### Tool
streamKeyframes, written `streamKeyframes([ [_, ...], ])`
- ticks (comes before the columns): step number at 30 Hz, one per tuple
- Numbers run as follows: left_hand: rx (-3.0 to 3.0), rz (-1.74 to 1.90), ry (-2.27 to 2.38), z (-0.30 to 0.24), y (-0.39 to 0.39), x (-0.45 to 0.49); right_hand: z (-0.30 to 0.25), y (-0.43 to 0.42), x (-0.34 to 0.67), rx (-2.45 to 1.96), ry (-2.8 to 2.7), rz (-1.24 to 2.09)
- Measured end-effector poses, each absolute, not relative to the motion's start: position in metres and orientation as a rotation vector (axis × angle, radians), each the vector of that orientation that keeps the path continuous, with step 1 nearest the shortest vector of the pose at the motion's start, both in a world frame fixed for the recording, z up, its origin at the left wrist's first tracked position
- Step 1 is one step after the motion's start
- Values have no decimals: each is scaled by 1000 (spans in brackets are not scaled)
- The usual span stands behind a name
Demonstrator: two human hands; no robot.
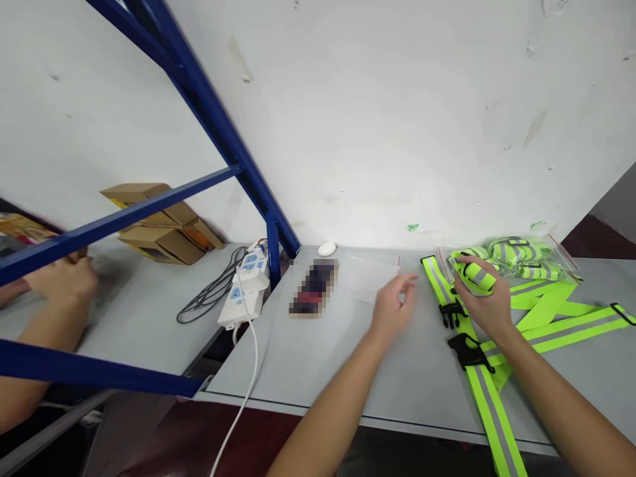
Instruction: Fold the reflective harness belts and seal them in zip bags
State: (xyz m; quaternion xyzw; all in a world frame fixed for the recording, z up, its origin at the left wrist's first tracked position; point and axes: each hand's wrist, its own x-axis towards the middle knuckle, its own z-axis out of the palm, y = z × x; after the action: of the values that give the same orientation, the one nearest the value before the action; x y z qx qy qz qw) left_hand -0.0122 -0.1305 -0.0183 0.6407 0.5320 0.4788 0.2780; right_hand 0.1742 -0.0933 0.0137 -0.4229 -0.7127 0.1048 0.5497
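Observation:
My right hand [483,301] is closed around a rolled neon-yellow reflective band [477,275] and holds it just above the grey table [318,358]. My left hand [392,306] hovers open over the table, its fingers pointing toward a clear plastic bag [373,273] that lies flat in front of it. Under and beside my right hand lie long neon-yellow reflective straps [551,324] with black buckles [467,350]. A clear bag of more rolled bands [521,255] rests by the wall.
A dark blurred object [314,287] and a small white oval thing [326,248] lie left of the plastic bag. A white power strip [247,291] with cables sits by the blue shelf frame [233,152]. Another person's hand [62,281] is at far left near cardboard boxes [159,222].

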Motion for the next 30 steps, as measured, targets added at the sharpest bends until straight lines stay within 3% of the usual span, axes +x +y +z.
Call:
streamKeyframes([
  [4,1828,838,2053,-27,-113,-34,5,-91,194,-773,-2065,37],
  [10,1786,758,2101,-34,-108,-51,-23,-97,216,-530,-2410,-152],
  [16,1805,1001,2025,-20,-116,-37,-37,-99,209,-449,-2388,-163],
  [19,1944,1093,1702,-19,-127,-10,-33,-99,210,-445,-2346,-129],
  [23,2099,867,1346,-29,-140,23,-24,-100,230,-476,-2211,-21],
  [30,2104,804,1323,-44,-137,34,-17,-122,220,-321,-2202,167],
])
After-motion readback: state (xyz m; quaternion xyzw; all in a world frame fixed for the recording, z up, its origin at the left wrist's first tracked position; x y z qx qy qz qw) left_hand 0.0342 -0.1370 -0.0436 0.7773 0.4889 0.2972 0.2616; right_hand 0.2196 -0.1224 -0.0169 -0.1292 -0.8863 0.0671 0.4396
